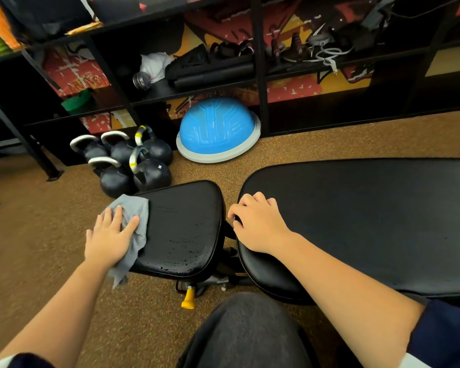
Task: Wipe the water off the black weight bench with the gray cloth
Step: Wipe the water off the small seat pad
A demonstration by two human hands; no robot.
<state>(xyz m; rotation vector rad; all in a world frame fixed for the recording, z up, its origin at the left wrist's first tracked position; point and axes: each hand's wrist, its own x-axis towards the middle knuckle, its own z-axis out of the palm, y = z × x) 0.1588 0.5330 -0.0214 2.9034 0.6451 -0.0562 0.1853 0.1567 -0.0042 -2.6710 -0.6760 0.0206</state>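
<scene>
The black weight bench has a small seat pad (183,224) on the left and a long back pad (369,224) on the right. Water streaks and droplets show on the seat pad, mostly near its front edge. The gray cloth (137,208) lies over the seat pad's left edge and hangs down its side. My left hand (109,239) presses flat on the cloth with straight fingers. My right hand (258,221) rests on the near left end of the back pad, fingers curled over its rim.
Several black kettlebells (133,163) stand on the brown floor behind the seat. A blue balance dome (218,128) leans by the black shelving (260,75). A yellow adjustment knob (188,300) sticks out under the bench. My knee (247,330) is in front.
</scene>
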